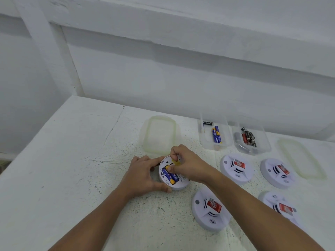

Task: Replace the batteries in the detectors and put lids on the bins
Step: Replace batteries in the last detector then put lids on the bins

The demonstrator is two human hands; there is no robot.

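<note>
Around the open detector (pixel 179 185): a white table (pixel 72 160), with four other detectors face up to its right, each round and white with a red label.
Those four: near-right detector (pixel 236 168), far-right detector (pixel 278 172), lower-right detector (pixel 211 209), and lower far-right detector (pixel 279 207).
Beyond it, to the right: left bin (pixel 226 140) holding spare blue batteries (pixel 216 135); right bin (pixel 264 147) holding black and red batteries (pixel 249 137). Both bins are uncovered.
Lids: left lid (pixel 159 134) lies flat just beyond the open detector; right lid (pixel 301 158) lies flat well to its right, past the far-right detector.
In the way: the right hand (pixel 188 163) covers the open detector's far part; the right forearm crosses the lower far-right detector.
Open detector: back side up, blue batteries (pixel 169 175) seated in its compartment.
Left hand (pixel 143 175): grips the open detector's left rim, fingers on the far edge, thumb on the near edge.
Right hand: fingers curled down over the compartment, thumb tip on the blue batteries, pinching them.
</note>
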